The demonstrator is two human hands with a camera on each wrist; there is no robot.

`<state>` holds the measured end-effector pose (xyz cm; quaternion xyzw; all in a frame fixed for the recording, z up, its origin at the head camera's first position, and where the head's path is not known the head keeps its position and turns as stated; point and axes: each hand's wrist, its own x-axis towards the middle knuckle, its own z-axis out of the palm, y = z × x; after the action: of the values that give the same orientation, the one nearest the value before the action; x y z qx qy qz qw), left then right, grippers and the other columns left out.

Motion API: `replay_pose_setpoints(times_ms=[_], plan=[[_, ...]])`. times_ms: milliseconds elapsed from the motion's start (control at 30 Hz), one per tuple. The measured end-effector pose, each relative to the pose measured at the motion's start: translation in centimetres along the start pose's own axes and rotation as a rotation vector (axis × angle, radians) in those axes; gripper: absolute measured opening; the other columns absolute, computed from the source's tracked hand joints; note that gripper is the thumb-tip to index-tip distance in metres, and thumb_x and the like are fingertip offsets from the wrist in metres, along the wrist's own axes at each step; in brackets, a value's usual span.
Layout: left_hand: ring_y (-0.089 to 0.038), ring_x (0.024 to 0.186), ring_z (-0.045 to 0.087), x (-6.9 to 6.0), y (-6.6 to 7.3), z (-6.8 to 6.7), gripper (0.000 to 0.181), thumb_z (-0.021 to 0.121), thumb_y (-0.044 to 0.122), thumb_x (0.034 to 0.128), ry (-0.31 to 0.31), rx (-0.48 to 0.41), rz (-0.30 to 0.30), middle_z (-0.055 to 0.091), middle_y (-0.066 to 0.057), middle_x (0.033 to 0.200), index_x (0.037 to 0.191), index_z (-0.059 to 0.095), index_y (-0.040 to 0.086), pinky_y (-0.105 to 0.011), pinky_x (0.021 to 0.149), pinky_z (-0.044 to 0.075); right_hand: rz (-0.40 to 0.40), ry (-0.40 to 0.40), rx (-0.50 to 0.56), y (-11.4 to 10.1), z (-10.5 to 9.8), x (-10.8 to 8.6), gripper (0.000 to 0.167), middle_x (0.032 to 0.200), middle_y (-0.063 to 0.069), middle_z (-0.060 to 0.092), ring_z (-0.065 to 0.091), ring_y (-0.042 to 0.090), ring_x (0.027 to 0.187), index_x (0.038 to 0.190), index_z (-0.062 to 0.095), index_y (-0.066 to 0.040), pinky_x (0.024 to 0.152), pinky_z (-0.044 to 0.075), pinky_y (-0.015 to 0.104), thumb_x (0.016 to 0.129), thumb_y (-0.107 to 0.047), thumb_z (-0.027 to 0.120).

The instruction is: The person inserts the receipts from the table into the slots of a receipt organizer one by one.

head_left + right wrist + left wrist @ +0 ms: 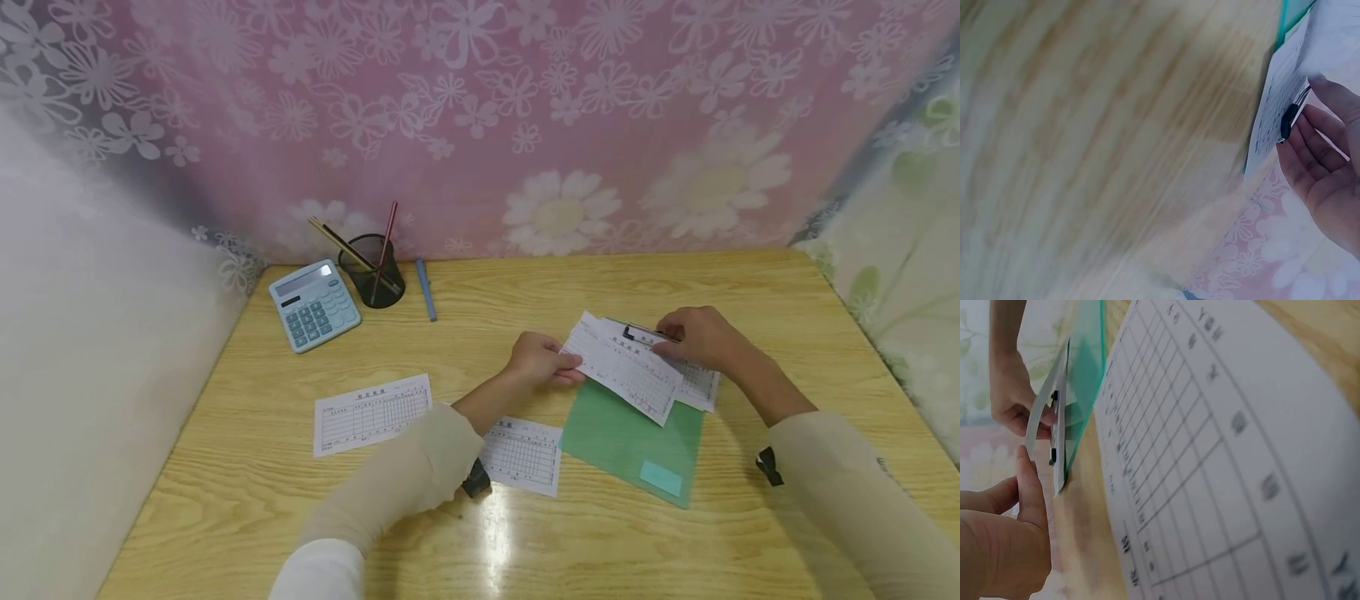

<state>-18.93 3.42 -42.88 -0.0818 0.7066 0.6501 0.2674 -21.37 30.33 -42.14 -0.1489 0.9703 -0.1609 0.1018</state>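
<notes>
You seem to be at the step of fitting a white printed slip [618, 371] to the green folder [622, 446] on the right side of the worktop [300, 533]. The slip slants over the folder's far part, its far edge beside the metal clip [647, 334], and you can't tell from here whether that edge lies under the clip. More printed paper [699, 385] sits under it and pokes out to the right. The next move probably calls for lifting the clip clear, squaring the slip with the paper below and sliding its edge in before letting the clip down; a loose slip could buckle or go in crooked. Your left hand [542, 358] pinches the slip's left edge between thumb and fingers, its forearm reaching in from the near left, above a second slip [522, 458] that it partly hides. Your right hand [701, 336] comes over from the near right, wrist bent inward, thumb and fingers pinching the clip's right end. A third slip [369, 417] lies flat farther left, well apart from the folder, on the near side of the calculator [315, 306].
</notes>
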Motion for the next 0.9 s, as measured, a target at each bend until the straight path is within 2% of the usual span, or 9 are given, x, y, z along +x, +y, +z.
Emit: replay_pose_setpoints(times_ms=[300, 567, 733, 900], plan=[[-0.025, 0.068, 0.073, 0.2, -1.1, 2.0, 0.017, 0.068, 0.005, 0.0861, -0.02, 0.026, -0.013, 0.072, -0.021, 0.074, 0.074, 0.055, 0.003, -0.023, 0.055, 0.057, -0.005, 0.011, 0.007, -0.1, -0.1, 0.0, 0.036, 0.093, 0.013, 0.068, 0.061, 0.021, 0.081, 0.104, 0.068, 0.001, 0.07, 0.051, 0.04, 0.083, -0.028, 0.073], [-0.026, 0.068, 0.073, 0.3, -1.8, 3.5, 0.017, 0.067, 0.006, 0.0868, 0.059, 0.034, -0.007, 0.071, -0.019, 0.07, 0.075, 0.056, 0.003, -0.021, 0.051, 0.056, -0.009, 0.002, 0.01, -0.3, 0.1, 0.2, 0.032, 0.092, 0.012, 0.069, 0.062, 0.02, 0.079, 0.102, 0.069, 0.001, 0.071, 0.051, 0.041, 0.084, -0.026, 0.073], [-0.025, 0.066, 0.073, 0.3, -1.5, 4.0, 0.019, 0.068, 0.007, 0.0861, 0.098, 0.054, -0.011, 0.071, -0.015, 0.066, 0.072, 0.056, 0.003, -0.021, 0.049, 0.055, -0.051, 0.006, -0.054, -0.5, 0.0, 0.2, 0.026, 0.09, 0.011, 0.067, 0.06, 0.019, 0.076, 0.099, 0.071, 0.0, 0.069, 0.05, 0.04, 0.084, -0.022, 0.072], [-0.022, 0.064, 0.072, 0.5, -1.4, 4.4, 0.017, 0.067, 0.008, 0.0872, 0.107, 0.101, -0.003, 0.07, -0.011, 0.063, 0.073, 0.06, 0.002, -0.021, 0.051, 0.056, -0.08, 0.013, -0.123, -0.6, 0.2, 0.0, 0.024, 0.087, 0.009, 0.065, 0.06, 0.02, 0.075, 0.097, 0.072, 0.0, 0.069, 0.05, 0.042, 0.085, -0.02, 0.07]])
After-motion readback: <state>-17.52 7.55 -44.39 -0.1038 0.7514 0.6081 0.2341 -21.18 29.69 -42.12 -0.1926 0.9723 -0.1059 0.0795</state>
